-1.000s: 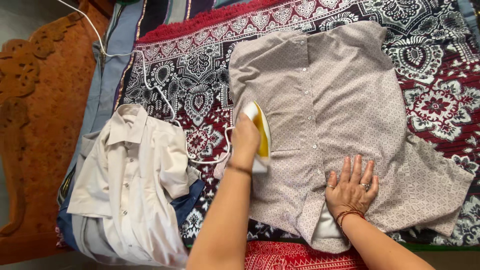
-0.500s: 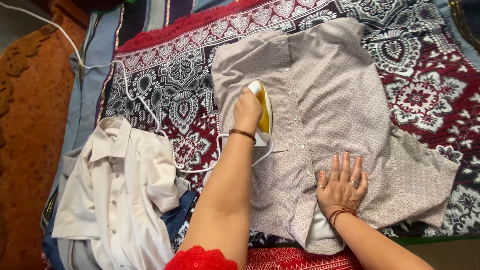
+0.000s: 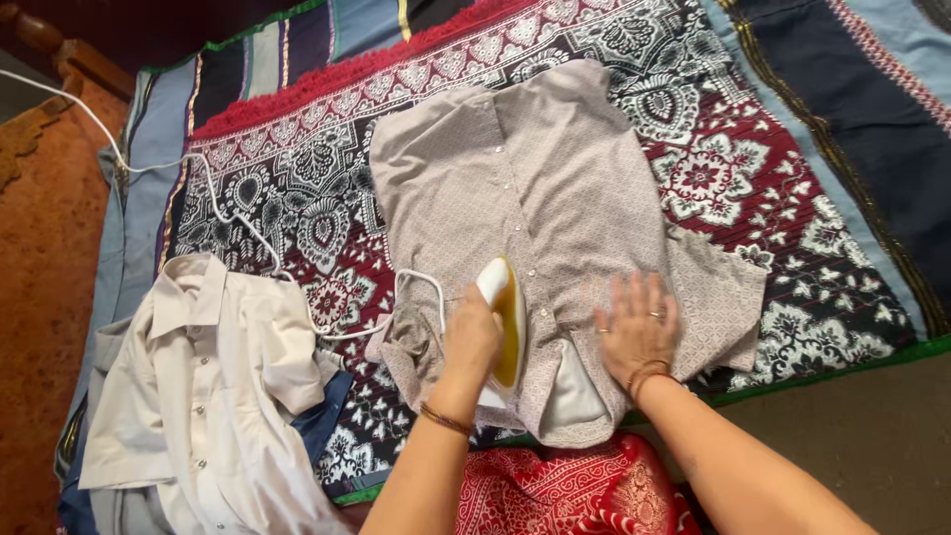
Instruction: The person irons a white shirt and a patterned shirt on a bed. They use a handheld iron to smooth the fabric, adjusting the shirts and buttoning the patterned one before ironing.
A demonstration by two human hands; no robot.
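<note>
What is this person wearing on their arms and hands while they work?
Both forearms are bare, with no sleeves showing. The left hand has a thin brownish bangle at the wrist. The right hand carries a ring on one finger, seemingly another on a neighbouring finger, and reddish thread or thin bangles around the wrist. No gloves or watch show.

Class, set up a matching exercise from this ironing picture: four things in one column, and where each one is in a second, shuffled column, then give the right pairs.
Things:
1. iron
2. right hand
3. cream shirt
4. white cord

Places:
A. crumpled in a pile at the left
B. gripped by the left hand on the patterned shirt
C. flat on the patterned shirt, right of the iron
D. trailing across the red and black blanket toward the upper left

Pairs: 1-B, 2-C, 3-A, 4-D
</note>
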